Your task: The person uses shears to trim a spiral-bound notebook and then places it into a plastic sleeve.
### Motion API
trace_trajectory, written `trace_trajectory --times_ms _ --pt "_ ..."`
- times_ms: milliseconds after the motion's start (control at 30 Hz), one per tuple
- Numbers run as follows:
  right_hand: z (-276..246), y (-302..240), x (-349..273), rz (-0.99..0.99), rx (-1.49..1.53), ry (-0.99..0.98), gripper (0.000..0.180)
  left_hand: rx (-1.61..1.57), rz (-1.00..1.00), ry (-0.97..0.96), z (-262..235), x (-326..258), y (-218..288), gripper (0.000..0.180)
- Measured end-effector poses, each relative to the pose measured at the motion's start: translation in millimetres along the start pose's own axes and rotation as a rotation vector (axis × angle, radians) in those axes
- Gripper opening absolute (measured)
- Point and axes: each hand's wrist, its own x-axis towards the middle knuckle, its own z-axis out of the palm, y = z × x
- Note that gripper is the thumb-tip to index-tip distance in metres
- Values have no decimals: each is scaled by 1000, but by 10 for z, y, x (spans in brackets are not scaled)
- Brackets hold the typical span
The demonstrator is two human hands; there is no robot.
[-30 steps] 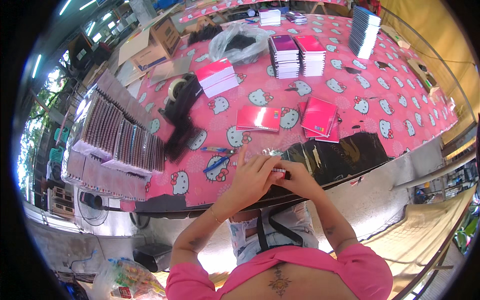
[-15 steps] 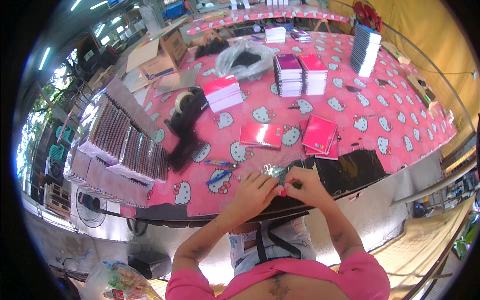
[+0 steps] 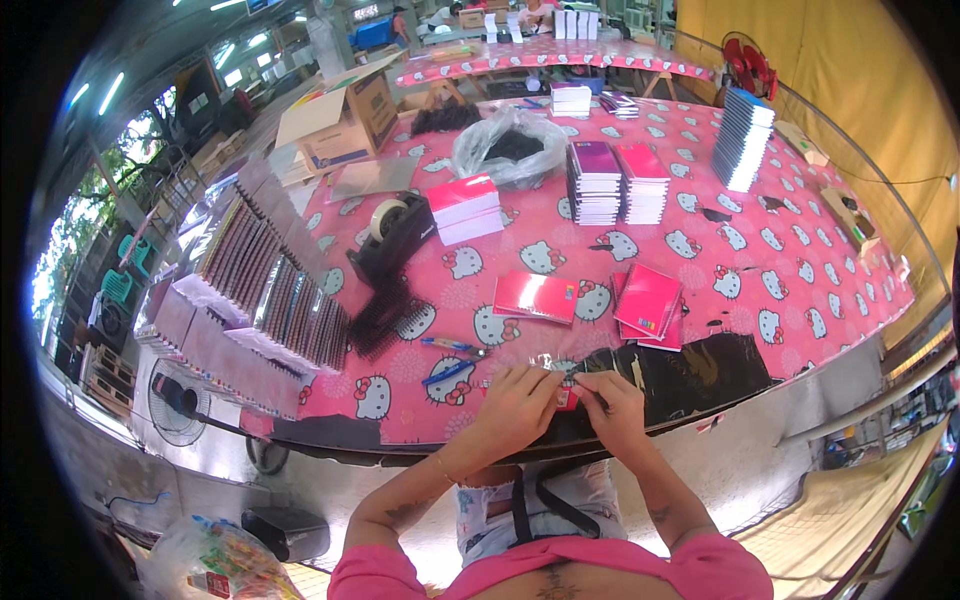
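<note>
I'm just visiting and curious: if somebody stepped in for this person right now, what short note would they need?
Left hand and right hand: both pinch a small clear plastic wrapper at the near edge of the table, their grip shut on it.
Nearby: two pens left of the hands; loose pink notebooks just beyond.
Done: stacked notebooks stand mid-table.
Left: the wrapper is not yet set down; what it holds is too small to tell.

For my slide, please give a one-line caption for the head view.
Both hands, left hand and right hand, hold a clear crinkly wrapper at the pink patterned table edge.
</note>
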Motion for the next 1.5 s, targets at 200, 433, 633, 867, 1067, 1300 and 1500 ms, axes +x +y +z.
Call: trace_trajectory --times_ms 200,433,633,867,1067,1300,1500 --pt "69 -57 70 94 175 22 26 -37 -13 1 11 1 -35 30" --pt "-218 75 62 -223 -219 82 42 -44 -308 1 -288 -58 -549 46" --pt "-180 289 -269 -157 -322 -278 45 349 -280 -269 -216 -711 -968 52" --pt "-174 315 -338 -124 -299 -261 45 280 -225 -259 -380 -672 -1109 52" --pt "-414 204 -58 -192 -323 -432 52 263 -251 -200 -351 -501 -1195 47" --pt "-376 206 816 -311 -362 -802 54 321 -333 -37 39 -164 -1381 43" --pt "523 707 912 -476 -347 -645 33 272 -338 -10 24 -310 -1469 47"
